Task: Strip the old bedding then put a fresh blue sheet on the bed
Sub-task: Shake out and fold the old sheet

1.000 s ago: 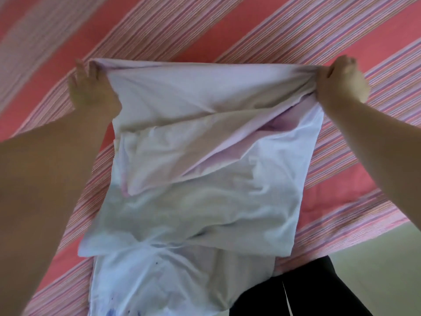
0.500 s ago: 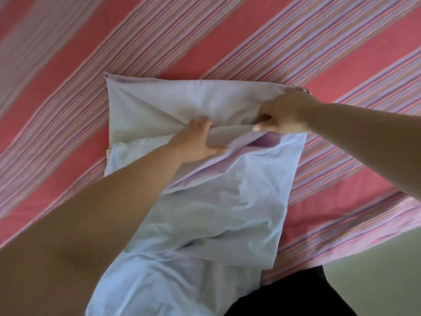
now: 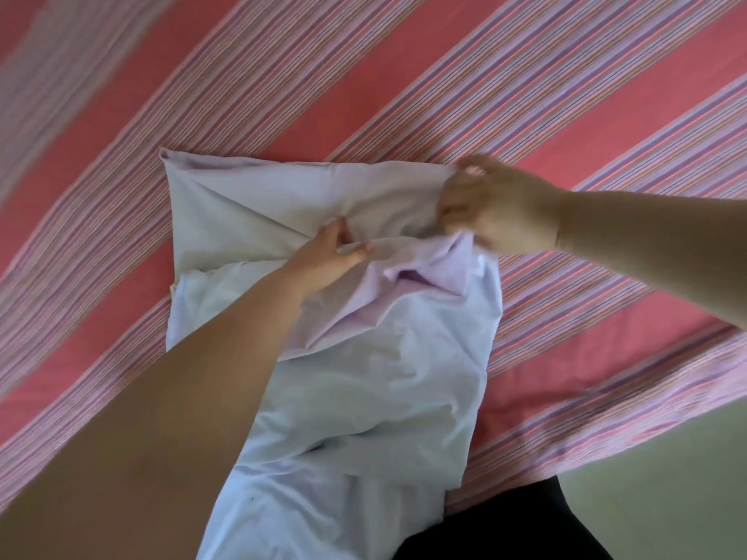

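the pale sheet (image 3: 364, 381), white with a lilac tint, lies bunched on the striped cover (image 3: 404, 95) near the bed's near edge. its far part is flat, with a diagonal crease running from the far left corner toward the middle. its near part is crumpled and hangs over the edge toward the person.

the left hand (image 3: 329, 256) rests on the middle of the sheet. thumb and fingers pinch a fold of cloth where the crease ends. the forearm crosses the sheet's left side.

the right hand (image 3: 497, 212) is at the sheet's far right corner. its fingers are curled round a gathered edge of cloth. the hand is blurred; the exact finger positions cannot be told.

the cover is pink with bands of thin stripes and runs diagonally across the view. a pale green floor (image 3: 667, 478) shows at lower right, beside dark clothing (image 3: 525, 523).
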A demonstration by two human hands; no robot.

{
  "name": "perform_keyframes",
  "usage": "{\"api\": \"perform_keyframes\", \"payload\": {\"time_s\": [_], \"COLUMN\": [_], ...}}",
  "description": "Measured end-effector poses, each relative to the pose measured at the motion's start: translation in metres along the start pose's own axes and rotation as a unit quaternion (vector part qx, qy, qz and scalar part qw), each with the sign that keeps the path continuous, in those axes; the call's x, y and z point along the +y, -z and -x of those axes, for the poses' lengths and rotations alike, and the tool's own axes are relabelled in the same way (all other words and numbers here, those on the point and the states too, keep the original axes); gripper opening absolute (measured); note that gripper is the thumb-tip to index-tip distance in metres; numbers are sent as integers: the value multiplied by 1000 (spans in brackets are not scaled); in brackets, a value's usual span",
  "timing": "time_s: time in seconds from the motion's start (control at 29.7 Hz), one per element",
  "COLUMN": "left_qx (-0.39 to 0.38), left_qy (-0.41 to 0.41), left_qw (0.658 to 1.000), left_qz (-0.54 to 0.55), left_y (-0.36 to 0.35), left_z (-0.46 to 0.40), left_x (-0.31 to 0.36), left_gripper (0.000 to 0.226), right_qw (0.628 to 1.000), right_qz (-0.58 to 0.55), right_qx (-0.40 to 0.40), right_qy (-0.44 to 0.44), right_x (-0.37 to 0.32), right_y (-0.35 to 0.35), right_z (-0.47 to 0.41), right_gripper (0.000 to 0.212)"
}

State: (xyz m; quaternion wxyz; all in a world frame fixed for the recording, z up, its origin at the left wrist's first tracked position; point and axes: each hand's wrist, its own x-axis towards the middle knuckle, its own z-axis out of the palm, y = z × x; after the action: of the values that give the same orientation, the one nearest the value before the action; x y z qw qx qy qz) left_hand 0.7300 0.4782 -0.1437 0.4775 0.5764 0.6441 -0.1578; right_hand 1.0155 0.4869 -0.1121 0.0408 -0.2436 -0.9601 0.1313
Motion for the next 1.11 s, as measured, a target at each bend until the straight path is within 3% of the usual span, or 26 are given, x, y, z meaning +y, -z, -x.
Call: {"api": "perform_keyframes", "payload": {"time_s": [0.03,0.07,0.1,0.13,0.2,0.24,0.27,0.3,0.37,0.44,0.51,0.54,0.61,0.67,0.74,0.84,0.94,1.01,1.04,1.11], "left_qx": [7,11,12,9,0,-4,-9,-10,-4,50,147,181,208,220,222,196,279,347,362,358], "left_qy": [8,9,8,6,9,16,20,25,23,-2,-77,-123,-169,-135,-66,39,105,118,122,127], "left_qw": [1000,1000,1000,1000,999,999,998,997,996,999,976,958,937,929,918,931,906,874,874,906], "left_qz": [9,16,18,20,33,45,56,74,87,5,-141,-185,-224,-267,-322,-305,-302,-320,-302,-188], "left_y": [2,4,5,7,13,15,18,20,26,29,24,18,-7,-37,-48,-2,80,119,131,142], "left_z": [-1,-1,-2,-1,1,1,2,2,1,1,7,14,23,31,32,22,11,9,8,2], "left_x": [1,2,3,4,10,13,15,17,21,24,32,39,42,37,28,11,-9,-26,-35,-53], "left_gripper": [50,51,54,56,58,58,58,59,66,64,77,90,108,108,89,41,24,31,35,41], "right_qw": [992,979,974,983,987,957,902,857,864,912,969,984,992,977,941,869,855,838,833,830], "right_qz": [-63,-116,-139,-131,-89,-104,-136,-139,-80,-41,-32,-34,-62,-128,-141,-62,-33,-35,-34,-14], "right_qx": [61,73,70,31,-113,-198,-283,-334,-309,-186,0,39,1,-83,-141,-221,-202,-177,-158,-129], "right_qy": [89,148,167,125,-78,-184,-295,-366,-391,-362,-245,-173,-112,-151,-272,-439,-477,-514,-528,-543], "right_x": [-17,-32,-34,-27,36,69,88,98,86,62,46,35,16,3,19,57,61,52,48,41], "right_y": [-1,4,6,12,-1,-1,2,3,3,-3,-10,-11,-18,-13,-9,-9,-29,-37,-38,-38], "right_z": [-7,-11,-13,-14,4,12,22,31,33,23,22,22,17,7,7,17,13,8,4,-5], "right_gripper": [11,6,16,27,66,91,109,110,77,54,41,35,37,42,33,29,36,39,41,48]}}
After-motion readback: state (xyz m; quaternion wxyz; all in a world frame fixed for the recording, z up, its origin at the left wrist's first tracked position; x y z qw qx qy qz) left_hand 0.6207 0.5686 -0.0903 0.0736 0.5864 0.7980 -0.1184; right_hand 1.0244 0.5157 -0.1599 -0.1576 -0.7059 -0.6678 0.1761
